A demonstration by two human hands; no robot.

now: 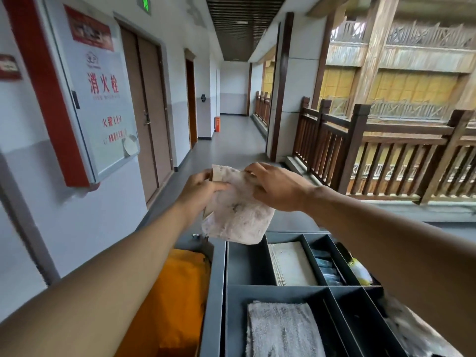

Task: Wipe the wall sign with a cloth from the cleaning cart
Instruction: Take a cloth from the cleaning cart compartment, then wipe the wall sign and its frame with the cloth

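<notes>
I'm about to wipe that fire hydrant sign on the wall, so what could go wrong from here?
The cloth, held in both the left hand and the right hand, looks stained with dark specks, so it may smear the white sign. A round tag hangs at the sign's lower corner and could be knocked off. The cart stands between you and the wall, so reaching across may be awkward.
</notes>
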